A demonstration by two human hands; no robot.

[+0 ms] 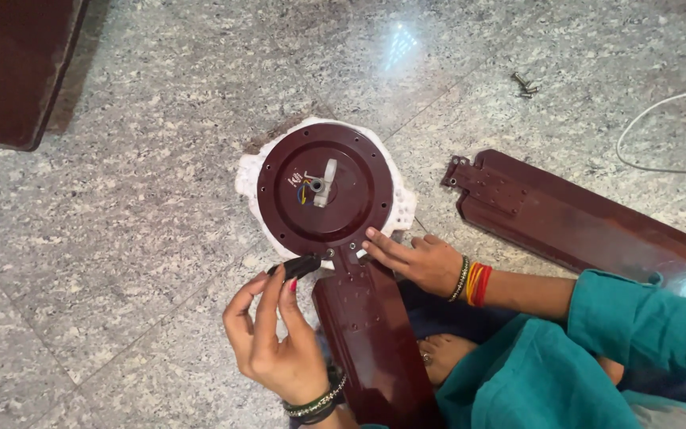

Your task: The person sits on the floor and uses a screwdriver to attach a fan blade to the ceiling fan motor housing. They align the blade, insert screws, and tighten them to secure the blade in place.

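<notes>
two hands (275, 334) (414, 260), two fan blades (367, 334) (581, 218), one motor (323, 191)

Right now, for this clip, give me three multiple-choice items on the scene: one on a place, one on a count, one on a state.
1. Where do the loose screws lie?
A. On the floor, far from the hands
B. On the motor housing
C. In the right hand

2. How many fan blades show?
A. One
B. Two
C. Four

3. What does the left hand hold?
A. Nothing
B. A black-handled tool
C. A white cord

Answers:
1 A, they sit on bare granite at the top right.
2 B, the blade at the motor housing and the loose blade.
3 B, the fingers grip the black-handled tool.
</notes>
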